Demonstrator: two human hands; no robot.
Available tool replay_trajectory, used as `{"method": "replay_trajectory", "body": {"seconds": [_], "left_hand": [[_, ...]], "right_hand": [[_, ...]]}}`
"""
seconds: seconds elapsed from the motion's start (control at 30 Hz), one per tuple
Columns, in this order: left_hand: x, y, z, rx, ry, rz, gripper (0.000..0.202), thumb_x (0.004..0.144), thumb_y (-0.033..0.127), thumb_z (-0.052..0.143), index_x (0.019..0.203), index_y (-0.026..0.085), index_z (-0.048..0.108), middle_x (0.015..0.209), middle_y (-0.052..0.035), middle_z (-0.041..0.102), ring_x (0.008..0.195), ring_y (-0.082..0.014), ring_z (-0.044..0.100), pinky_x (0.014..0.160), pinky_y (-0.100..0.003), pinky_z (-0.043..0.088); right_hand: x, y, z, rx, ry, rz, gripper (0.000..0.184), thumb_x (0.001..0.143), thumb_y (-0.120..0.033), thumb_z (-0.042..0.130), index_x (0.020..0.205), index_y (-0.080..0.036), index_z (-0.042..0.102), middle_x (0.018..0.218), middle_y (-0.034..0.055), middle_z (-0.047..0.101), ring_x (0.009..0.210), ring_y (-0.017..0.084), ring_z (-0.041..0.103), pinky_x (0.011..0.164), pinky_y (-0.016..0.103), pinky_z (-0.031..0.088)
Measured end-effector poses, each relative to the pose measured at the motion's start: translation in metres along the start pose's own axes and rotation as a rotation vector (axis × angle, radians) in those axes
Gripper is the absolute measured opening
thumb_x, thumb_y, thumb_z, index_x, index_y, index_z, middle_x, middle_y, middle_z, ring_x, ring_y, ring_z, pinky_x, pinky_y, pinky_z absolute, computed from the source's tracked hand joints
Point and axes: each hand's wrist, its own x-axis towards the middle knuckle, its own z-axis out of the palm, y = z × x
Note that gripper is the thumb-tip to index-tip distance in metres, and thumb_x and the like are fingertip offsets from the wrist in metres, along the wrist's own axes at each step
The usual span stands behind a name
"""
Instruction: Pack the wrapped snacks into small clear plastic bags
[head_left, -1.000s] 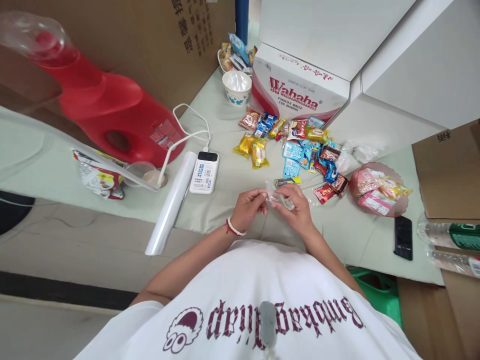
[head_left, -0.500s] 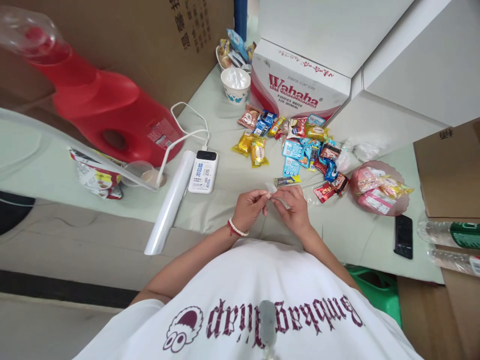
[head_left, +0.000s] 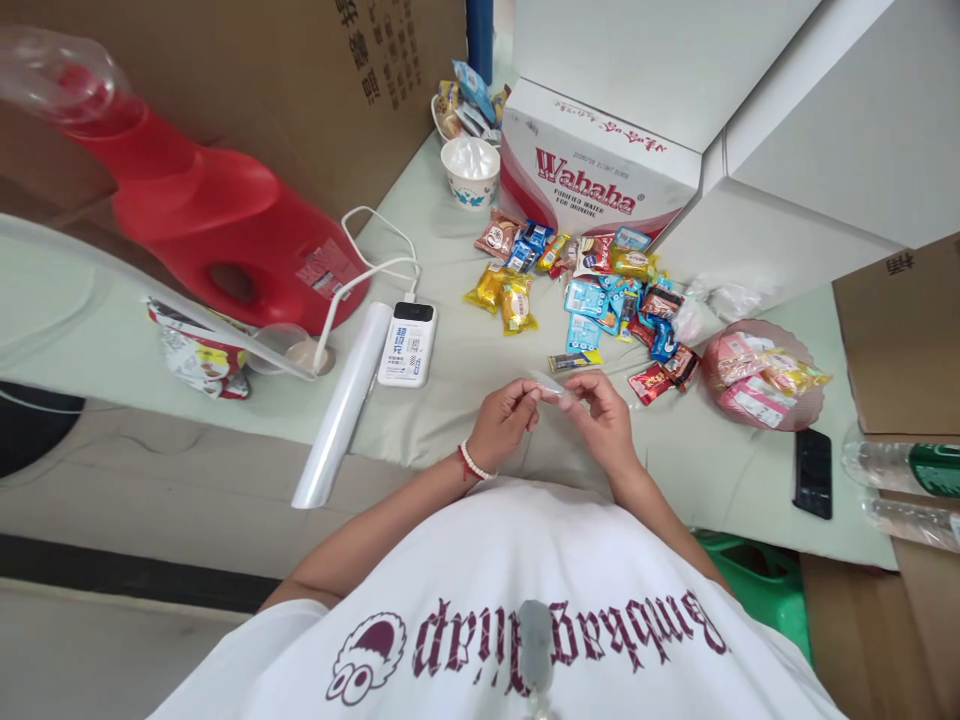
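A small clear plastic bag is stretched between my two hands, above the near part of the cloth-covered table. My left hand, with a beaded bracelet at the wrist, pinches its left end between thumb and forefinger. The right end is pinched by my right hand. Just beyond my fingers lies a dark and yellow snack stick. Blue snack packets lie behind it. To the right of my right hand are red wrapped snacks. Whether the bag holds anything is too small to tell.
A power bank and a plastic film roll lie left, near a large red jug. Behind stand a paper cup and a Wahaha carton. A pink bowl and phone are right.
My right hand has moved slightly right, away from the left hand. More of the plastic bag now shows between them. My left hand keeps about the same place.
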Motion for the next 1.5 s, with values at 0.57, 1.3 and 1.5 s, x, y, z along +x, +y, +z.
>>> {"method": "replay_trajectory", "body": {"seconds": [0.57, 1.3, 1.5], "left_hand": [[-0.008, -0.004, 0.001, 0.431, 0.027, 0.214, 0.022, 0.093, 0.035, 0.06, 0.086, 0.02, 0.076, 0.068, -0.0013, 0.068, 0.061, -0.0146, 0.054, 0.064, -0.026, 0.039], [0.021, 0.03, -0.004, -0.205, -0.274, -0.052, 0.046, 0.081, 0.062, 0.075, 0.085, 0.017, 0.071, 0.071, -0.0012, 0.062, 0.065, -0.0123, 0.053, 0.063, -0.026, 0.042], [0.023, 0.037, 0.003, -0.3, -0.272, -0.18, 0.045, 0.069, 0.056, 0.086, 0.074, 0.016, 0.065, 0.058, 0.004, 0.053, 0.049, -0.0068, 0.042, 0.048, -0.022, 0.027]], "right_hand": [[-0.002, -0.005, 0.004, -0.083, -0.074, 0.021, 0.019, 0.094, -0.042, 0.069, 0.089, -0.024, 0.071, 0.088, 0.0025, 0.066, 0.084, 0.019, 0.058, 0.078, 0.031, 0.047], [-0.007, -0.018, -0.01, 0.522, 0.048, 0.445, 0.04, 0.076, -0.056, 0.082, 0.084, -0.023, 0.061, 0.078, 0.0009, 0.062, 0.066, 0.016, 0.055, 0.062, 0.029, 0.049], [0.005, -0.014, -0.016, 0.313, 0.025, 0.288, 0.036, 0.084, -0.057, 0.075, 0.088, -0.023, 0.064, 0.085, 0.0023, 0.065, 0.074, 0.018, 0.057, 0.069, 0.031, 0.049]]}}
